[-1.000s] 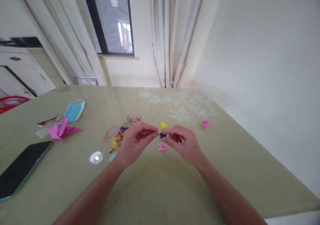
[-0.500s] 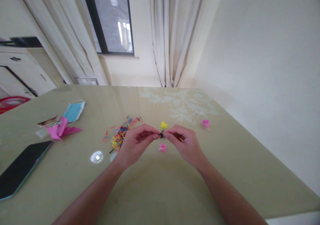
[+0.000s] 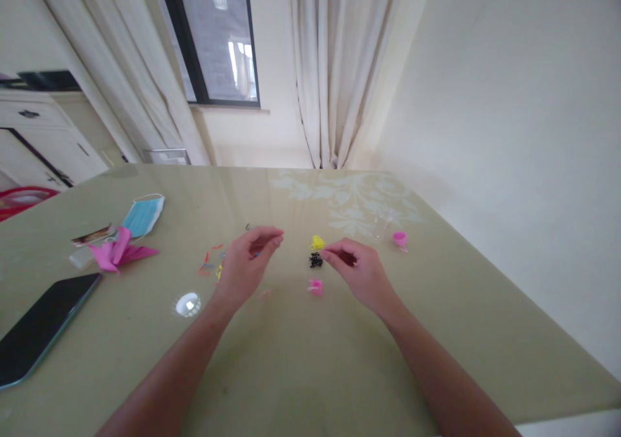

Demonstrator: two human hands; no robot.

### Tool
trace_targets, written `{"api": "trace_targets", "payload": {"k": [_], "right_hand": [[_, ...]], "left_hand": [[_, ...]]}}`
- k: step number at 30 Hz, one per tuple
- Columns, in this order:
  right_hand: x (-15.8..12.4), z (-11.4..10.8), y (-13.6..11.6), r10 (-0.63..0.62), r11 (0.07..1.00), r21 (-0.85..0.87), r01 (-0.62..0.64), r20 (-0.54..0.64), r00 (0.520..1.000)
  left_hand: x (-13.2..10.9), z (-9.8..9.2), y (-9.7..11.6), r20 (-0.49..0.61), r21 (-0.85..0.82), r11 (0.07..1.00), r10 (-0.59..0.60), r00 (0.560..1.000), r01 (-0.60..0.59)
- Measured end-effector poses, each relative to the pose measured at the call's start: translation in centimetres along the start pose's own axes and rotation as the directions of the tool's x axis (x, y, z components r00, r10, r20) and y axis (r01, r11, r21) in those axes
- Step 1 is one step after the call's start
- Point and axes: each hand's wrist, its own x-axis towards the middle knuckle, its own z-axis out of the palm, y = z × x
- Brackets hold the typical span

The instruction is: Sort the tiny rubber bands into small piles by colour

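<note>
My left hand point(image 3: 244, 264) hovers over the multicoloured pile of small rubber bands point(image 3: 220, 271), hiding most of it. Its thumb and fingertips come together, and nothing shows between them. My right hand point(image 3: 358, 267) is pinched beside a small heap of black rubber bands point(image 3: 315, 260); whether a band is between its fingertips is too small to tell. Just behind the black heap lies a yellow heap of rubber bands point(image 3: 317, 243). A pink heap point(image 3: 315, 287) sits in front of it.
To the right are a small pink cup-shaped item point(image 3: 400, 239) and a clear container point(image 3: 383, 220). Leftward lie a round shiny clear piece point(image 3: 187, 304), a pink folded-paper bird point(image 3: 120, 251), a blue face mask point(image 3: 143, 216) and a dark phone point(image 3: 46, 327). A wall borders the table's right side.
My hands have come apart from over the black heap. The left has moved left to the multicoloured pile; the right has stayed close by. The black bands now lie in full view.
</note>
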Motion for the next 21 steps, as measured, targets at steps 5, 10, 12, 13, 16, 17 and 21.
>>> {"api": "trace_targets", "payload": {"k": [5,10,12,13,16,17,21], "right_hand": [[0.5,0.7,2.8,0.011,0.976,-0.219,-0.007,0.018,1.000],[0.9,1.8,3.9,0.017,0.938,-0.347,-0.001,0.042,0.999],[1.0,2.1,3.9,0.027,0.931,-0.364,-0.002,0.064,0.998],[1.0,2.2,4.0,0.031,0.930,-0.369,0.000,0.078,0.996],[1.1,2.2,4.1,0.032,0.927,-0.375,0.006,0.094,0.995],[1.1,2.1,4.2,0.030,0.928,-0.372,0.004,0.086,0.996],[1.0,1.7,3.9,-0.003,0.948,-0.319,0.012,0.029,1.000]], "left_hand": [[0.9,-1.6,-2.7,0.092,0.664,0.744,0.021,0.996,-0.076],[0.2,-0.5,-4.1,0.217,0.830,0.534,-0.039,0.975,-0.163],[0.1,0.0,-4.3,0.234,0.844,0.505,-0.042,0.971,-0.182],[0.1,0.1,-4.3,0.237,0.848,0.496,-0.037,0.971,-0.188],[0.5,0.3,-4.0,0.201,0.813,0.553,0.034,0.979,-0.186],[0.6,0.3,-3.8,0.171,0.771,0.612,0.068,0.983,-0.177],[0.6,0.5,-2.1,0.064,0.318,0.944,0.067,0.996,-0.084]]}}
